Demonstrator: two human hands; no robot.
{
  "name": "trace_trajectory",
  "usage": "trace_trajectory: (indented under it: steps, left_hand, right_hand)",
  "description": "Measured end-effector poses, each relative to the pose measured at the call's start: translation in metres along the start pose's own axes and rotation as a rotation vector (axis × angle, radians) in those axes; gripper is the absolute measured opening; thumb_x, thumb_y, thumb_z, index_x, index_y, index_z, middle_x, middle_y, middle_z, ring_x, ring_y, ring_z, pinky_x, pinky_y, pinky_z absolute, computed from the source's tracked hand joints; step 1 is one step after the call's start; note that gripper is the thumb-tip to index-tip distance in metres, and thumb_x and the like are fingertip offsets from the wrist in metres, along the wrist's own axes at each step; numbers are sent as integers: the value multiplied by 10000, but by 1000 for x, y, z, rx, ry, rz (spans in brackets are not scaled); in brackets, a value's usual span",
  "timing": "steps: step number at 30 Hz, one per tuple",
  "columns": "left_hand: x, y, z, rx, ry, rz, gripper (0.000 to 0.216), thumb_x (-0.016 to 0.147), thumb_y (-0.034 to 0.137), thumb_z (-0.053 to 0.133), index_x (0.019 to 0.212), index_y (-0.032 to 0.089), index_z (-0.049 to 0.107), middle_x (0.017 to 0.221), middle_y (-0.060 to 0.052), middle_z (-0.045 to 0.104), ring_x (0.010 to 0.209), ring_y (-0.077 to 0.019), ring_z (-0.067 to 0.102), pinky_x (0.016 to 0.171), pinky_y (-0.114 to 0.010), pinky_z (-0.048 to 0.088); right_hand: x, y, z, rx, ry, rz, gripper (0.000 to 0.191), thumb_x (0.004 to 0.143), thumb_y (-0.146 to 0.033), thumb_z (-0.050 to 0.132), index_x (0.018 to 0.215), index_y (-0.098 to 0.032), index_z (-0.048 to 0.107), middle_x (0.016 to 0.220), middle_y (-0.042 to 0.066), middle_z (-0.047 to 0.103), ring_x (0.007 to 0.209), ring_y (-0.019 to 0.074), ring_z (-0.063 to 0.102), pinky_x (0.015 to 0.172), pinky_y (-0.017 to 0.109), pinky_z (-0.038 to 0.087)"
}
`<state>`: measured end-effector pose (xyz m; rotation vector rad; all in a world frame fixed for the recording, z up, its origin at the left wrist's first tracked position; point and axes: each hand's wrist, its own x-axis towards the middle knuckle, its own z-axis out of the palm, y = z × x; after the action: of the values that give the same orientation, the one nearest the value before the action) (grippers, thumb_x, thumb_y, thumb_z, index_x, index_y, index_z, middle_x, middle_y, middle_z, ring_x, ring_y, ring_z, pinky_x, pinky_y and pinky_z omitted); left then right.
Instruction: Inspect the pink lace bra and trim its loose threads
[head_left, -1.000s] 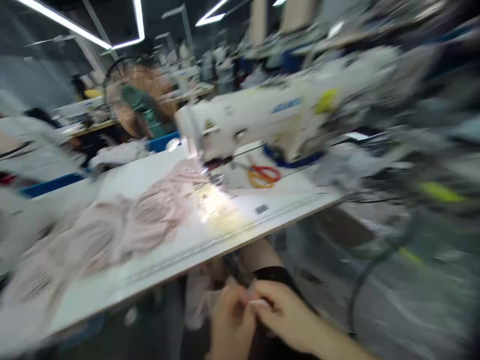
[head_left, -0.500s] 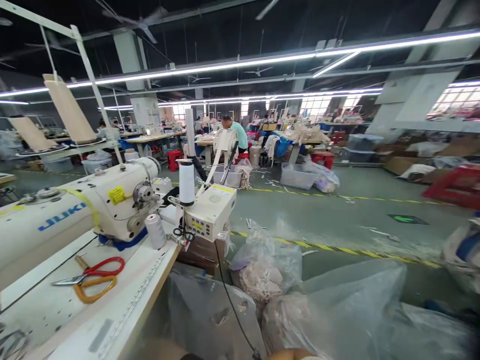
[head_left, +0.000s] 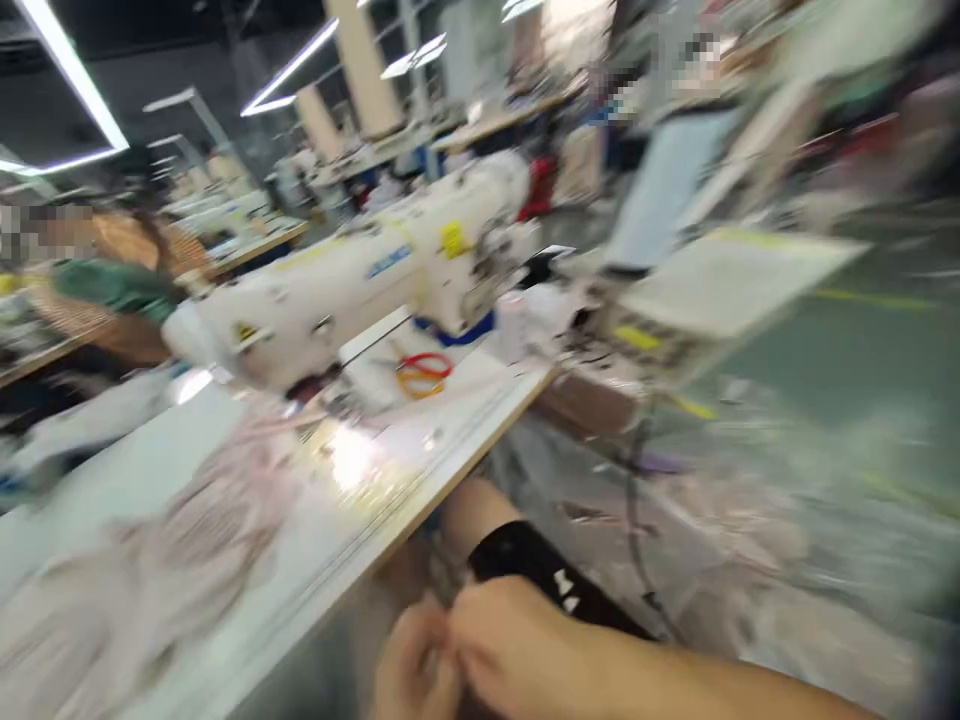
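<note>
My left hand (head_left: 416, 655) and my right hand (head_left: 517, 640) meet low in the view, below the front edge of the sewing table (head_left: 420, 520). Their fingers are curled and pressed together at the tips. Motion blur hides what they pinch, if anything. Just beyond my right hand is a black band of fabric with white marks (head_left: 551, 575), across my leg. Pale pinkish fabric (head_left: 202, 520) lies heaped on the left of the table. Scissors with red and orange handles (head_left: 424, 375) rest beside the white sewing machine (head_left: 337, 275).
A control box (head_left: 735, 300) juts out at the table's right end, with a cable (head_left: 634, 510) hanging below. Clear plastic bags with pale cloth (head_left: 750, 520) stand on the floor at right. Another person (head_left: 112, 270) sits at the far left.
The view has swung left and tilted downward, and it is blurred. Both hands, the heaped fabric and the lit needle area now show. The scissors have stayed on the table.
</note>
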<state>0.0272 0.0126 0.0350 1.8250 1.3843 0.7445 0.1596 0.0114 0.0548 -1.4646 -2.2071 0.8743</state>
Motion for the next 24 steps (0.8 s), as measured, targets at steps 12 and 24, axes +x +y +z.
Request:
trace_trajectory:
  steps: [12,24]
  left_hand:
    - [-10,-25,-22,-362,114,-111,91,658,118,529,597,171,488,815,-61,476,746,-164,510,562,-230,405]
    - [-20,-44,-16,-601,0,-459,346,692,494,581,620,169,487,667,-3,411,561,-116,400,428,-208,356]
  right_hand:
    - [13,19,30,671,-41,122,276,857,-373,411,694,-205,557,651,-6,529,601,147,500,519,228,388]
    - [2,14,39,93,216,-346,263,919,-172,357,828,-193,602,679,11,529,572,127,556,507,219,436]
